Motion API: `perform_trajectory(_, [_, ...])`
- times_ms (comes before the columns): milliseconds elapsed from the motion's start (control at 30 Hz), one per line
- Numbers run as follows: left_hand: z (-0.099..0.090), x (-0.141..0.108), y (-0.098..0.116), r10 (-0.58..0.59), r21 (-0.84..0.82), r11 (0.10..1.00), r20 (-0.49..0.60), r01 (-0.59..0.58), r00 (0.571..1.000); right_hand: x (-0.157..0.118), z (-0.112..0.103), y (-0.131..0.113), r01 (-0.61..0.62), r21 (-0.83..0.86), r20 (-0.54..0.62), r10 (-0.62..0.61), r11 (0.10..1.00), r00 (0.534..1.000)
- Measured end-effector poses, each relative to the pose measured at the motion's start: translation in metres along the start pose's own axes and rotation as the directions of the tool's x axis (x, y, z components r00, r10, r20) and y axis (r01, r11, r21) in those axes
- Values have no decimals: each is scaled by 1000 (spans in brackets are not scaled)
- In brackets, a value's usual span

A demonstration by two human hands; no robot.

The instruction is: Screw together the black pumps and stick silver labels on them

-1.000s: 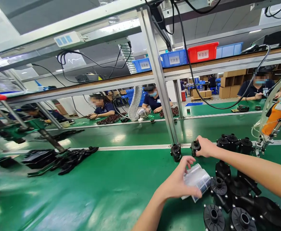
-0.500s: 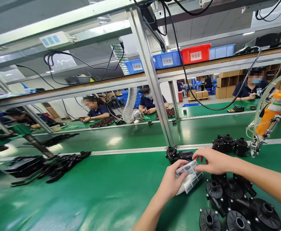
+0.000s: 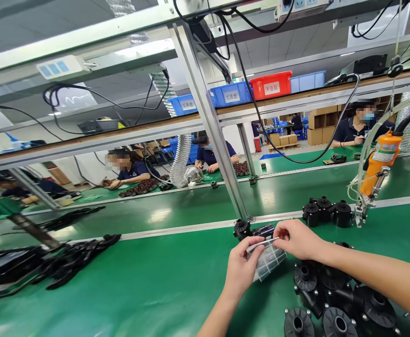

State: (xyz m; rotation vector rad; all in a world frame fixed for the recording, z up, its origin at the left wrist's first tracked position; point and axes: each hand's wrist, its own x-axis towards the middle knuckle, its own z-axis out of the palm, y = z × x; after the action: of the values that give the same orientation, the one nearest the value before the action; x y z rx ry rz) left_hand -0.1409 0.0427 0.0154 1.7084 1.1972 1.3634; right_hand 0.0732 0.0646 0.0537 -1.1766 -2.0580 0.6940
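- Left fingers (image 3: 257, 240): grasping the upper left edge of a pale, shiny gridded sheet (image 3: 270, 263), thumb on the near face. The left hand (image 3: 238, 269) comes in from below.
- Right fingers (image 3: 280, 232): pinched together at the sheet's upper right edge, the right hand (image 3: 301, 241) arched above. Whether they have hold of one square alone is too small to tell.
- The gridded sheet: held up between both hands, tilted, its lower part hanging unsupported. It looks thin and bendy, so a firm left grip close to the working edge should stop it flexing.
- For the right fingers, a light pinch and a slow, low-angled pull would likely be kinder to the sheet than a sharp tug, which could crease or tear it. Touching as little of its face as possible seems wise.
- Just behind the sheet: a black cylinder (image 3: 264, 230) beside a small black round part (image 3: 242, 229), near a metal post (image 3: 208, 117). Knuckles could knock these, so small wrist movements suit the space.
- Near the right forearm: black round housings (image 3: 338, 323) crowd the green counter (image 3: 149, 285); lifting the elbow slightly would help avoid dragging over them.
- Further right: an orange tool (image 3: 380, 157) hangs beside three black parts (image 3: 341, 214).
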Motion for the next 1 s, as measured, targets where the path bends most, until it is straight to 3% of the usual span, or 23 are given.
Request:
perform_trajectory(100, [0,0,0,-21,4,1000,-23,21,1000,0,-1,1,-6,-1,-49,6,1000,999])
perform_trajectory(333, [0,2,-6,-33,-59,998,-72,29,997,-2,-2,4,88,59,-14,-88,994,996])
perform_trajectory(500, [1,1,-10,7,-55,998,-109,-13,994,-5,-6,3,327,-24,-31,-328,945,944])
perform_trajectory(700, [5,-4,-4,31,-119,992,-159,-50,987,-1,-11,-4,66,157,45,-74,985,996])
perform_trajectory(833, [8,-5,1,-77,-238,970,-144,41,986,1,-6,-4,53,151,20,-56,987,998])
perform_trajectory(1000, [6,-4,4,-60,-210,978,-199,18,978,0,-1,-5,104,61,-5,-103,993,995])
